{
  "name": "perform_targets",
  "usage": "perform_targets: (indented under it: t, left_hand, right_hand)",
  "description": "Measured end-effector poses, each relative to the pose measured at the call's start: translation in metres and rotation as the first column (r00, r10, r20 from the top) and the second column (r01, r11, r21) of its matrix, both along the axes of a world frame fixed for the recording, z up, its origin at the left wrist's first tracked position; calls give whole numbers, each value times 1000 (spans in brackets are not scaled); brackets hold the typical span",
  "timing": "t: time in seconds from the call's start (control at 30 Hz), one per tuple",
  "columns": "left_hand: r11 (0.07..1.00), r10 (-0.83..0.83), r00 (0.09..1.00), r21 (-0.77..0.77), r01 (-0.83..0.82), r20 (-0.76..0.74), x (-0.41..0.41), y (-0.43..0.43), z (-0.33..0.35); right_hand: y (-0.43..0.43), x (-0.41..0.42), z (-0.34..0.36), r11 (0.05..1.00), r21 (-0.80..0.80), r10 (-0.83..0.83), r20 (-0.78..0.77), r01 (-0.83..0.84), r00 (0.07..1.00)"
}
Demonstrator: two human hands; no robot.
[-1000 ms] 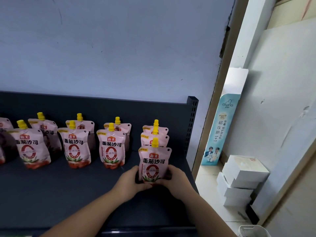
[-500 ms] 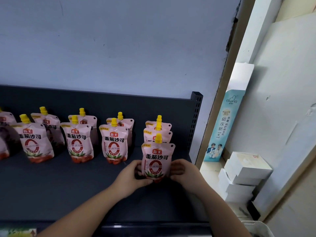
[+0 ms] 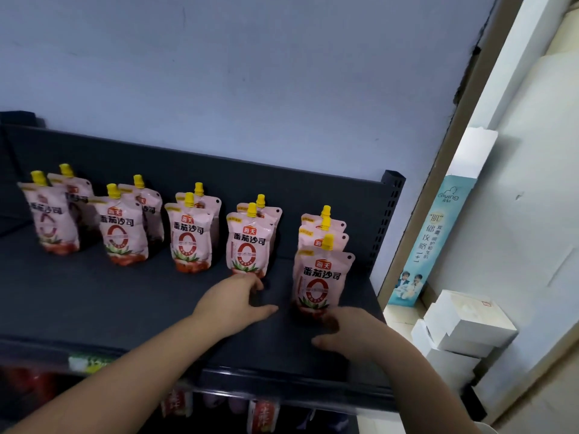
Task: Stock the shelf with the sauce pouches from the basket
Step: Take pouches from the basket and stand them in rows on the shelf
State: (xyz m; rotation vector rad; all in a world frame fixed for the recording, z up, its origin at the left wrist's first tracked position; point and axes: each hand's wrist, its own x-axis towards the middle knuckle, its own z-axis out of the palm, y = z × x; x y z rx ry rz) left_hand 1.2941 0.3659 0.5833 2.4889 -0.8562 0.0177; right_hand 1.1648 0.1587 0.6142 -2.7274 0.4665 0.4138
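Two bare forearms reach up from the bottom edge of the frame over a dark shelf [image 3: 94, 302]. Under its front lip, at lower centre, red-labelled goods [image 3: 263, 415] on a lower tier show only as a blur. At centre, the left hand [image 3: 233, 303] lies open, fingers relaxed over the shelf deck, its fingertips at the foot of the neighbouring pouch [image 3: 247, 245]; whether they touch it cannot be told. Right of centre and lower, the right hand [image 3: 347, 333] is also open, fingers loosely bent and holding nothing, just beneath the base of the front sauce pouch [image 3: 322, 277]; contact there is unclear too. That pink, yellow-capped pouch stands upright and free near the shelf's right end, heading a file of three, with two more pouches [image 3: 322, 239] close behind it. To the left, four further columns of sauce pouches [image 3: 122, 227] stand two deep, labels facing forward, running toward the left edge of the frame. Behind them rises the shelf's dark back panel [image 3: 219, 173], ending in a perforated upright [image 3: 388, 214] at right, with a pale blue wall [image 3: 250, 73] above. At far right, a teal printed carton [image 3: 435, 236] leans upright beside stacked white boxes [image 3: 463, 330].
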Motion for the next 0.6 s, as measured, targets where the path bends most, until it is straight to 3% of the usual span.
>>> perform_targets:
  t: [0.1, 0.2, 0.43, 0.6]
  left_hand:
    - [975, 22, 970, 211, -75, 244, -3, 40, 13]
    - [937, 74, 937, 298, -182, 342, -2, 103, 20]
    - [816, 331, 890, 377, -437, 315, -17, 282, 20]
    - [712, 504, 815, 396, -580, 286, -48, 408, 14]
  right_hand:
    - [43, 14, 12, 993, -55, 111, 35, -109, 993]
    - [99, 37, 19, 966, -174, 208, 83, -191, 975]
    - [243, 89, 16, 917, -107, 399, 194, -385, 896]
    - [366, 121, 5, 827, -117, 560, 257, -550, 788]
